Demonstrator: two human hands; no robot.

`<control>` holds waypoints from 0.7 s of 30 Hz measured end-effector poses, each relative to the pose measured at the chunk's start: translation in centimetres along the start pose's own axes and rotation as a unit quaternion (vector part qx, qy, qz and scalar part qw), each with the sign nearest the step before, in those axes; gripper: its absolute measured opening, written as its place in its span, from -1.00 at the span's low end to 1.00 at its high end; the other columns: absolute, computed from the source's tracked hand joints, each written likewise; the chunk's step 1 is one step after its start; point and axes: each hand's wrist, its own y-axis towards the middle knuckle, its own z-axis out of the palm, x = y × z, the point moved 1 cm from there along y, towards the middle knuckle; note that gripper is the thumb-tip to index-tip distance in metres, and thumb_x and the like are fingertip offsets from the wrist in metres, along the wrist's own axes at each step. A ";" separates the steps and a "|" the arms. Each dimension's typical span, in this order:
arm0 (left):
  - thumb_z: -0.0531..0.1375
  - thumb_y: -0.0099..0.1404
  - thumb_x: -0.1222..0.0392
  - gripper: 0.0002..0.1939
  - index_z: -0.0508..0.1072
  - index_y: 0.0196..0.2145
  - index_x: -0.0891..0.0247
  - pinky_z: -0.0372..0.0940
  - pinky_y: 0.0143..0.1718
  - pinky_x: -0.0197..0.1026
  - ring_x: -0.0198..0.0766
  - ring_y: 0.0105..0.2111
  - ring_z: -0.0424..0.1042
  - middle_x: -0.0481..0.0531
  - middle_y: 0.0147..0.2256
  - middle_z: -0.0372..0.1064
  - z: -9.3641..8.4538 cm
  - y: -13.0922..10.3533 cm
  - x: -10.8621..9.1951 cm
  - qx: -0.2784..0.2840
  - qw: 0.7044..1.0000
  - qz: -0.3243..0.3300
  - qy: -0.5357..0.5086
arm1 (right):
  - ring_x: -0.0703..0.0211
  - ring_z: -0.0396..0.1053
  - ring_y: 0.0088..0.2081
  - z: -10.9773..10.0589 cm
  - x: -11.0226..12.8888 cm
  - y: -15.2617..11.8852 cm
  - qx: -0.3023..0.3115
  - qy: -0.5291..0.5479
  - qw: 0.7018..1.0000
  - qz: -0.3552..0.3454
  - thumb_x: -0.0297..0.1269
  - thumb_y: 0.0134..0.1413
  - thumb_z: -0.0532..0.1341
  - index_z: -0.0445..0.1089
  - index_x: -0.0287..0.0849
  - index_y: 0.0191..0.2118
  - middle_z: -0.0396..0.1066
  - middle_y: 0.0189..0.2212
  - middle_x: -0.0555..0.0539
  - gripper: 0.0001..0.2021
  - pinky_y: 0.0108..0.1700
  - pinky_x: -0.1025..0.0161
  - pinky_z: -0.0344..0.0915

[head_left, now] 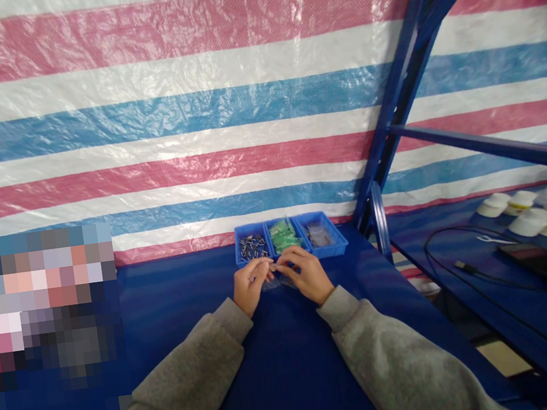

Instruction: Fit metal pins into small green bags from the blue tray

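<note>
Head view: left hand [250, 287] and right hand [312, 276] meet beside trays [332, 249], likely for reach, fingers [261, 271] curled close, their hold I can't tell.

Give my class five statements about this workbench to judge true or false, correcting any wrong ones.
1. Three blue bins stand side by side. True.
2. The dark shiny pieces lie in the right bin. False: the dark shiny pieces lie in the left bin.
3. The left hand and right hand are close together. True.
4. The sleeves are bright red. False: the sleeves are grey.
5. A black cable lies to the right of the bins. True.
</note>
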 end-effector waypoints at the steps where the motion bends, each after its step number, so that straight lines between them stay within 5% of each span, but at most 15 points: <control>1: 0.07 0.29 0.08 -0.71 0.42 -0.20 0.36 0.33 -0.39 -0.26 -0.31 -0.45 0.39 0.08 -0.40 0.41 0.0 0.0 -0.1 0.002 1.000 0.006 0.012 | 0.18 0.36 -0.35 0.0 0.0 0.0 -0.004 -0.003 1.000 0.000 -0.31 0.09 0.16 0.44 -0.15 -0.35 0.38 -0.32 -0.10 -0.89 -0.34 0.29 0.33; 7: 0.20 0.18 0.11 -0.81 0.45 -0.35 0.31 0.32 -0.35 -0.28 -0.28 -0.34 0.37 0.08 -0.32 0.37 0.0 0.3 -0.3 -0.015 0.993 0.061 0.099 | 0.21 0.36 -0.47 0.1 -0.3 0.0 0.002 -0.011 1.000 0.017 -0.25 0.11 0.15 0.42 -0.15 -0.45 0.39 -0.50 -0.04 -0.82 -0.39 0.29 0.31; 14: 0.16 0.22 0.10 -0.78 0.42 -0.27 0.33 0.37 -0.29 -0.24 -0.25 -0.33 0.43 0.07 -0.33 0.42 0.2 0.1 0.6 -0.020 0.999 -0.010 0.042 | 0.23 0.43 -0.54 0.3 -0.2 -0.2 0.033 0.084 0.993 0.080 -0.32 0.09 0.13 0.31 -0.13 -0.10 0.45 -0.53 0.04 -0.78 -0.41 0.31 0.37; 21: 0.20 0.18 0.09 -0.75 0.44 -0.28 0.35 0.38 -0.28 -0.21 -0.22 -0.33 0.45 0.08 -0.33 0.44 0.1 0.2 1.4 -0.024 0.999 -0.029 0.032 | 0.24 0.42 -0.51 0.2 0.0 -0.2 0.049 0.060 0.995 0.065 -0.37 0.13 0.04 0.27 -0.11 -0.09 0.42 -0.53 0.05 -0.77 -0.37 0.32 0.35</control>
